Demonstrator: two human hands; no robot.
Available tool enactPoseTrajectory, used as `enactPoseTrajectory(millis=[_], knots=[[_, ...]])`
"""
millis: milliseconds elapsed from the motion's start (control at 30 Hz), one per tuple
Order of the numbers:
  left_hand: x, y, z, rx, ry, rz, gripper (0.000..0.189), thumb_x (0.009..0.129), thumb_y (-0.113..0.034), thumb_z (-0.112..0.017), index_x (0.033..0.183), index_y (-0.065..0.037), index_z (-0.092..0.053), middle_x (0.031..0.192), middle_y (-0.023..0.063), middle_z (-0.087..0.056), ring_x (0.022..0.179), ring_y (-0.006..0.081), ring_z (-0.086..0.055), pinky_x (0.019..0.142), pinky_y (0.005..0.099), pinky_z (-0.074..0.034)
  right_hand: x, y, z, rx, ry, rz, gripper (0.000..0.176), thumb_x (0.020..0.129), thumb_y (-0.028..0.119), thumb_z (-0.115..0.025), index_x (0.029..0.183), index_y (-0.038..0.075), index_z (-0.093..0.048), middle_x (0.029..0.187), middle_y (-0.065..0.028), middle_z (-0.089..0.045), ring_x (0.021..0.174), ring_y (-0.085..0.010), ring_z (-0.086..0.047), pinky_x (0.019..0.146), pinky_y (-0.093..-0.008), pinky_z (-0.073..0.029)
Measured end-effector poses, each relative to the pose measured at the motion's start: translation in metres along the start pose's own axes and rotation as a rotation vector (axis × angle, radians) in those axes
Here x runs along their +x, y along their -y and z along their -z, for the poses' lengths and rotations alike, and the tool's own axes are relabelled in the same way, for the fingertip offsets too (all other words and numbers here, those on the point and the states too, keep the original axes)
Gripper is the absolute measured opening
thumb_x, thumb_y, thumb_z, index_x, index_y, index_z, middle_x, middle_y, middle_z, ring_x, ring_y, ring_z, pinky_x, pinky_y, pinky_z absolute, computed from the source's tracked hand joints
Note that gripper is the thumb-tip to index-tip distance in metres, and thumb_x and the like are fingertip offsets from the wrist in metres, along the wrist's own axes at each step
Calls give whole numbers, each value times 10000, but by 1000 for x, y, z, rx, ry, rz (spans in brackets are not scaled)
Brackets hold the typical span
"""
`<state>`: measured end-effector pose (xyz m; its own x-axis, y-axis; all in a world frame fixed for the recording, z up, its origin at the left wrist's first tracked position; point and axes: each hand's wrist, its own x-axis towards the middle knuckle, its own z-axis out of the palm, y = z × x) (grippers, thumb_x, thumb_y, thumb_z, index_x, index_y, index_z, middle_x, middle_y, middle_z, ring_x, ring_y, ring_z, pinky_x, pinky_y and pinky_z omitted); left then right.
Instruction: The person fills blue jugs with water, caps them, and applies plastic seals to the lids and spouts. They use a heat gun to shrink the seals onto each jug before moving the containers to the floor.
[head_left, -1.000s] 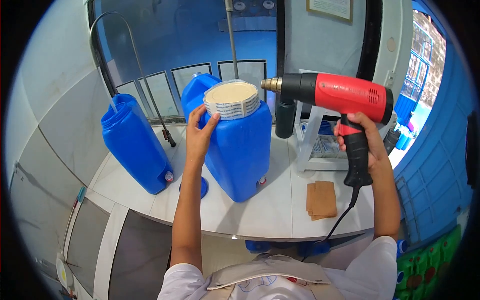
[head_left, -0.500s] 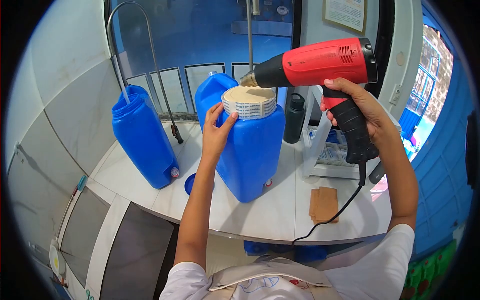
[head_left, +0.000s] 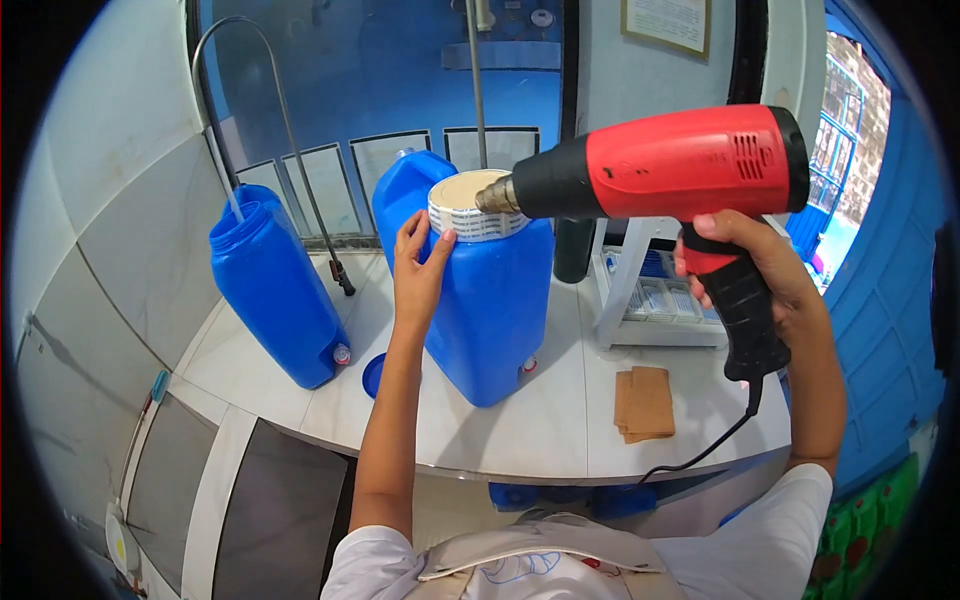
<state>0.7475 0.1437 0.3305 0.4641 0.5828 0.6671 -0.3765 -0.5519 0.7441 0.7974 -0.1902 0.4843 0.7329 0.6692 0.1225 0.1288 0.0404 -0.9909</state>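
Observation:
My right hand (head_left: 745,255) is wrapped round the black handle of a red and black heat gun (head_left: 680,160). The gun's metal nozzle points left, at the printed seal band (head_left: 475,222) round the neck of a blue jug (head_left: 490,310). My left hand (head_left: 420,265) has its thumb and fingers apart, pressed against the left side of that band. A beige disc (head_left: 468,188) covers the jug's top. Upright on the white counter, the jug has a small spigot low on its right side.
A second, open blue jug (head_left: 275,290) stands left, with a tube in its mouth under a curved metal faucet (head_left: 285,110). Near it lies a blue lid (head_left: 375,375). Right are a brown cloth (head_left: 645,403), a white rack (head_left: 665,333), a dark bottle (head_left: 573,250) and the gun's cord.
The heat gun has moved lower and nearer, its nozzle now at the band's front right instead of above the top. My left hand stays on the band. The view has shifted slightly.

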Motion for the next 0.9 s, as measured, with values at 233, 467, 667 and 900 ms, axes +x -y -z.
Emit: enactPoseTrajectory(millis=[233,467,667,900], knots=[[-3,0,-3,-23,-56,25,599,820,-312,-650,1250,61,-464,1305,173,-414,1231,266,-386,1035,353,-278,1,-19,35,35,-41,-45,313,778,279,-636,918,9,-560,699,-100,-606,509,-130,-580,467,-232,-486],[-7,-4,-8,-121,-131,111,682,798,-309,-683,1304,32,-378,1325,197,-390,1239,288,-369,1049,362,-252,51,-29,59,246,-25,-49,293,798,216,-605,899,-45,-519,686,-159,-599,459,-173,-583,400,-252,-516],[-8,-9,-8,-147,-116,135,668,806,-304,-676,1315,9,-375,1327,191,-387,1239,287,-365,1045,354,-259,92,-36,65,301,81,-9,325,805,200,-593,938,-68,-468,679,-166,-591,456,-173,-583,383,-261,-522],[-10,-17,-6,-162,-36,125,576,846,-245,-613,1321,-16,-383,1316,149,-415,1214,230,-392,1012,326,-300,80,-76,84,378,47,-43,335,770,248,-587,862,-68,-522,701,-163,-587,481,-167,-575,416,-255,-509]])
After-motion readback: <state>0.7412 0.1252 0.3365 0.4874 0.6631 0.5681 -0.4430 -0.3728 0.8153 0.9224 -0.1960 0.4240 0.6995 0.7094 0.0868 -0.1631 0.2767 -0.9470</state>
